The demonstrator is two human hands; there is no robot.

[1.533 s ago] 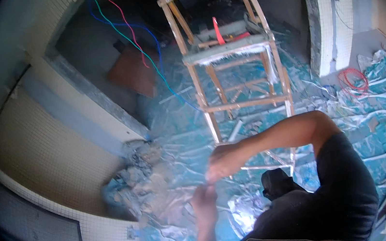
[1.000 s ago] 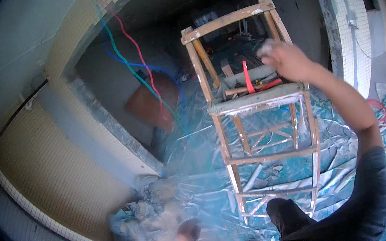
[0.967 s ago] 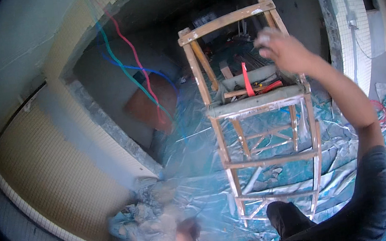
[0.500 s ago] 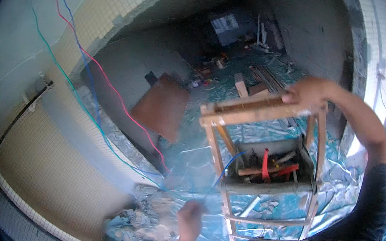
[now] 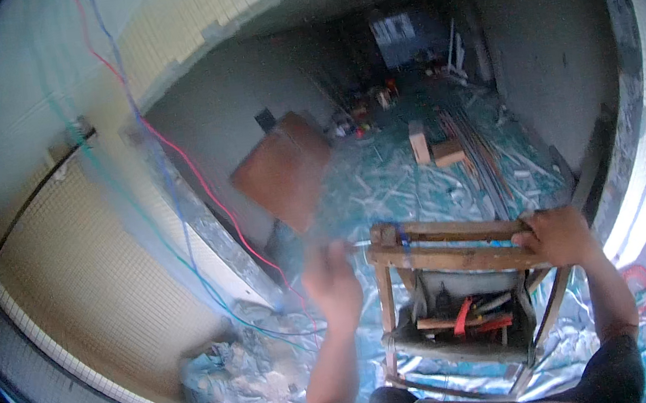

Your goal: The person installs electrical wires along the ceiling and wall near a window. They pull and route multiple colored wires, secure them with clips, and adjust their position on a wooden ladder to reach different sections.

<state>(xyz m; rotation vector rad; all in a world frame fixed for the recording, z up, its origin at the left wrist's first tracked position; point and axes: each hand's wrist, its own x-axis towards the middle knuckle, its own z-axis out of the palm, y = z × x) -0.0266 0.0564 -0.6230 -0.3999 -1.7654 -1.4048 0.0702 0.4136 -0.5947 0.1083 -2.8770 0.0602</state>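
Observation:
A wooden stepladder [image 5: 461,258] stands in front of me, and my right hand [image 5: 560,237] is wrapped round the right end of its top rail. My left hand [image 5: 332,286], blurred, is closed beside the left end of that rail. A short thin pale shaft [image 5: 357,243] shows between this hand and the rail; what the fingers hold is unclear. A bit of blue wire [image 5: 404,241] lies over the rail near its left end. Beneath the top hangs a grey tool bag [image 5: 465,352], holding several tools and a red strip [image 5: 462,318].
Green, blue and red wires [image 5: 192,170] hang down at the left. Crumpled plastic sheeting [image 5: 233,384] covers the floor. Beyond a wide opening lie a brown board [image 5: 284,172], a cardboard box [image 5: 419,144] and long rods [image 5: 473,151]. A window frame [image 5: 62,391] stands lower left.
My left hand has risen from low beside the ladder to its top rail. The blue wire now lies over that rail. My right hand still grips the ladder, which appears lower in view.

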